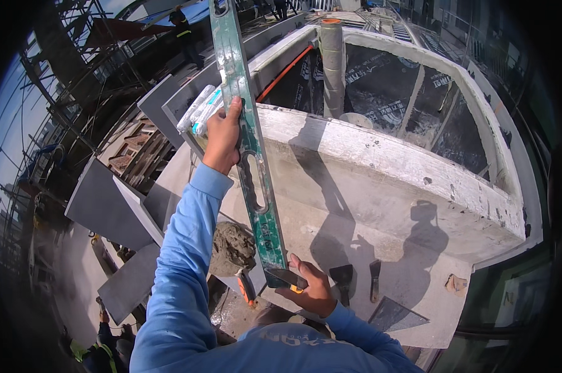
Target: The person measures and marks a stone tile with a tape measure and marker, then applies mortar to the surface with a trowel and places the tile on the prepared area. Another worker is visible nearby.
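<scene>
A long green spirit level (256, 180), scuffed and smeared with white, stands tilted in front of me. My left hand (223, 137) is closed round its upper part, thumb on the face. At the dark lower end, my right hand (313, 291) is closed on the level; a small yellow-orange patch shows by its fingers. Left of that end, a heap of wet mortar (232, 248) lies beside an orange-and-black tool handle (247, 288). Two scrapers, one wide (342, 275) and one narrow (375, 281), rest on the ledge right of my right hand.
A whitish low wall (380, 158) borders a pit lined with black sheeting, where a pipe (332, 74) stands upright. A dark triangular tile piece (397, 315) lies near me. Grey slabs (107, 205) and white tubes (201, 107) are at left. Another person (104, 348) is at lower left.
</scene>
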The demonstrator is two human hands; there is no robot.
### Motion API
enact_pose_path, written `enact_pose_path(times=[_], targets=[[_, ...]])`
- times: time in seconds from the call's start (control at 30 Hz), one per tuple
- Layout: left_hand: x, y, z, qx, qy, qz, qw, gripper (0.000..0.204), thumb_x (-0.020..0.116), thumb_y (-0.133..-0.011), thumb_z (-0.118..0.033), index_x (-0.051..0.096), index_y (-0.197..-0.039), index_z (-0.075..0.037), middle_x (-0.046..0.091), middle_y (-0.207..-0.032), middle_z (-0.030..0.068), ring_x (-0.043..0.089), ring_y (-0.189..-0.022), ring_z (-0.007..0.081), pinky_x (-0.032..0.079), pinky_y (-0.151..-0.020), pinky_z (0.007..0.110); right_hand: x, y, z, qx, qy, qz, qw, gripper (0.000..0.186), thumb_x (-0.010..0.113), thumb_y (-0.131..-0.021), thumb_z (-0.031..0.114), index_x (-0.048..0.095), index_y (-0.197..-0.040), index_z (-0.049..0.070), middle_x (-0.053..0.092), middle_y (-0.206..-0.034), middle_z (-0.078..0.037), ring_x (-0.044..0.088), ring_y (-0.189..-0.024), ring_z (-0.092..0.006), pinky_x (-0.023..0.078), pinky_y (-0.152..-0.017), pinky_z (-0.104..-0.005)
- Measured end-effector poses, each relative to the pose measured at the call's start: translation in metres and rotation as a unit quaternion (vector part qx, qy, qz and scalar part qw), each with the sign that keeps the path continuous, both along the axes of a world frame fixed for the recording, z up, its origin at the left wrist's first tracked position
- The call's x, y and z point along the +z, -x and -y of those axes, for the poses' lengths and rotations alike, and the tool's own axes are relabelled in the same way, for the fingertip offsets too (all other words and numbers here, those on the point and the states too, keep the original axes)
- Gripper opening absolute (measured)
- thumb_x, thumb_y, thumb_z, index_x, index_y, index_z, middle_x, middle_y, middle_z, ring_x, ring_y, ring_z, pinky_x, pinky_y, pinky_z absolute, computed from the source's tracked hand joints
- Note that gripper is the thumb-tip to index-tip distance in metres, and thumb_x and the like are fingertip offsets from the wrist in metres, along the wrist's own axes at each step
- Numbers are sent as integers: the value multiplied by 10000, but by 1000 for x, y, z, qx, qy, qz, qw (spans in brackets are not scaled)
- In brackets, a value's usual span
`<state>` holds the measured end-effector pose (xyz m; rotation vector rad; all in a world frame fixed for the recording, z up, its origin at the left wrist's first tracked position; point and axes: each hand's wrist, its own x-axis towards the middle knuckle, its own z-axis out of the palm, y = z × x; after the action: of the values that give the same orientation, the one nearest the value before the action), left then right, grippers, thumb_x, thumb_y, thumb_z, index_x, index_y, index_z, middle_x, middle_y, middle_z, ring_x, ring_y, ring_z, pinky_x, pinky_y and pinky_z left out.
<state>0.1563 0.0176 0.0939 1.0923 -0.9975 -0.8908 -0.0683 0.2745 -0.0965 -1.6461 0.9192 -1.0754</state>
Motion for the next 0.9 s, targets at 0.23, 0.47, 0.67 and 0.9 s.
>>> enact_pose_path(times=[0.23,0.47,0.67,0.9], targets=[[-42,-27,104,-105,-112,-103,983,277,621,-1009,-216,614,-1050,58,669,-853,111,676,-702,210,590,-609,380,22,-49,64,-53,-10,39,998,723,751,-880,147,389,-1445,-121,678,-1167,-218,678,-1073,-234,522,-921,-317],[-77,-76,186,-259,-86,-138,952,182,584,-1006,-115,598,-1100,40,662,-908,113,670,-711,203,608,-638,381,88,-125,142,-95,-74,106,987,467,602,-923,19,527,-1369,-99,684,-1108,-72,602,-951,-95,485,-851,-247],[-100,-78,159,-283,-63,-155,944,253,620,-988,-131,601,-1123,82,674,-1000,111,668,-856,198,567,-778,347,86,-149,270,-111,-10,120,986,348,647,-913,56,636,-1220,-107,699,-1030,-68,614,-867,-90,494,-785,-249],[-148,-135,0,-196,36,75,977,404,676,-961,-178,579,-1252,87,633,-1132,124,609,-929,137,498,-813,294,75,-183,447,-173,-124,5,977,232,699,-857,127,710,-963,-78,690,-795,-92,636,-724,-147,487,-655,-301]])
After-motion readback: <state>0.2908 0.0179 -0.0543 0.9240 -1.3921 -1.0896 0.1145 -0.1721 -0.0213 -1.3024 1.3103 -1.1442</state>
